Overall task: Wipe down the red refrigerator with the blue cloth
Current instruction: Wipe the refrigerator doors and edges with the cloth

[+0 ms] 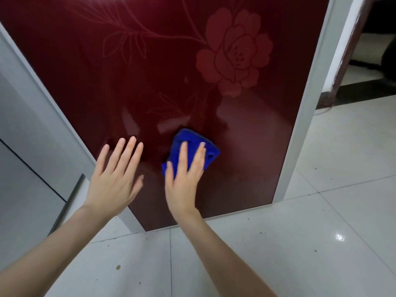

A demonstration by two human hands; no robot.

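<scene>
R hand [184,176] flat, fingers straight, pressing blue cloth [190,147] on red fridge [150,71] door, low, nr bottom edge. L hand [116,179] spread wide, holds nothing, at door's lower left edge. White tile floor [300,243] below.

White tiled floor [321,232], glossy and speckled with dirt; grey panel [25,146] at left; dark threshold strip [360,91] at upper right.

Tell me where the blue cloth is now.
In the head view, the blue cloth is low on the red refrigerator, pressed under the right hand, beside the left hand.
</scene>
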